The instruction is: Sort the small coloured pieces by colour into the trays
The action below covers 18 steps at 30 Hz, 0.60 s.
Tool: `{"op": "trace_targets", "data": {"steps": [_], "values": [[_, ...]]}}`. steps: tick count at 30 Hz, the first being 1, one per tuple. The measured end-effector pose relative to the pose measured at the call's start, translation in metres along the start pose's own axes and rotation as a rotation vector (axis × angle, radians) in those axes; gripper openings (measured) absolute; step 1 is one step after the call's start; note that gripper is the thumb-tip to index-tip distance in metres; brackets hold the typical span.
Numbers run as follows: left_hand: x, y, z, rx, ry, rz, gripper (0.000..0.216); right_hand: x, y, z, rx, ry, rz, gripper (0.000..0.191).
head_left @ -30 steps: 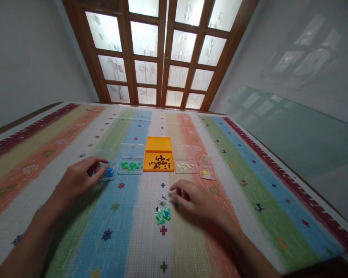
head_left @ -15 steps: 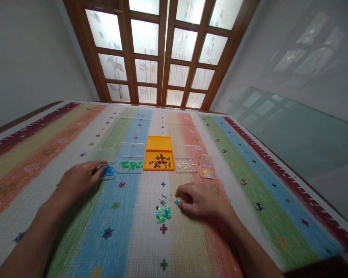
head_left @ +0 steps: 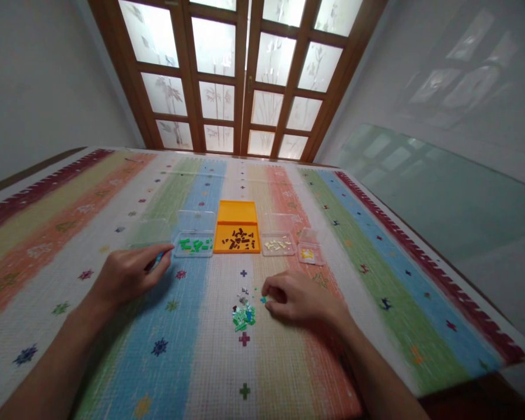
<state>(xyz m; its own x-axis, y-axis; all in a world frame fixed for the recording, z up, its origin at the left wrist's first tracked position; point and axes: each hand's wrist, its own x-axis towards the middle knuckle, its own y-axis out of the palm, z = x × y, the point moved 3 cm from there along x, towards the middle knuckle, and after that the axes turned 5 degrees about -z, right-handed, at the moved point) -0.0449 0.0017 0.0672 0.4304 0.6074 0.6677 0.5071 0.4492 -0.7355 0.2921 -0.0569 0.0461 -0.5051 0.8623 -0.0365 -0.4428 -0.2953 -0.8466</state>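
Observation:
My left hand (head_left: pixel 133 271) is closed in a pinch at the clear box on the left, whose tray it mostly covers. A bit of blue (head_left: pixel 159 256) shows between its thumb and forefinger; what the fingertips grip is hidden. My right hand (head_left: pixel 297 296) rests on the cloth with curled fingers, thumb and forefinger closing round a small blue piece (head_left: pixel 263 300) at their tips. Just left of it lies a pile of small green pieces (head_left: pixel 244 317) with a few blue and dark ones. Several small grey pieces (head_left: pixel 244 294) lie above the pile.
Open boxes form a row: a clear box of green pieces (head_left: pixel 195 252), an orange box (head_left: pixel 237 211) with dark brown pieces, a clear box of cream pieces (head_left: pixel 279 253) and a small box with yellow pieces (head_left: pixel 307 261). A striped tablecloth (head_left: pixel 166 379) covers the table; wooden glazed doors (head_left: pixel 245 81) stand behind.
My left hand has moved right across the box of blue pieces, now covering it, with its fingertips near the green box. My right hand stays at the blue piece. The view has shifted slightly.

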Motion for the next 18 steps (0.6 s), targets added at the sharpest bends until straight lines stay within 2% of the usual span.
{"op": "trace_targets", "data": {"steps": [9, 18], "values": [[0.0, 0.018, -0.053, -0.095, 0.307, -0.04, 0.019, 0.001, 0.0, 0.004, 0.036, -0.041, -0.001, 0.021], [-0.008, 0.034, -0.091, -0.203, 0.41, 0.08, 0.021, 0.005, 0.003, 0.011, 0.017, -0.066, -0.009, 0.019]]}}
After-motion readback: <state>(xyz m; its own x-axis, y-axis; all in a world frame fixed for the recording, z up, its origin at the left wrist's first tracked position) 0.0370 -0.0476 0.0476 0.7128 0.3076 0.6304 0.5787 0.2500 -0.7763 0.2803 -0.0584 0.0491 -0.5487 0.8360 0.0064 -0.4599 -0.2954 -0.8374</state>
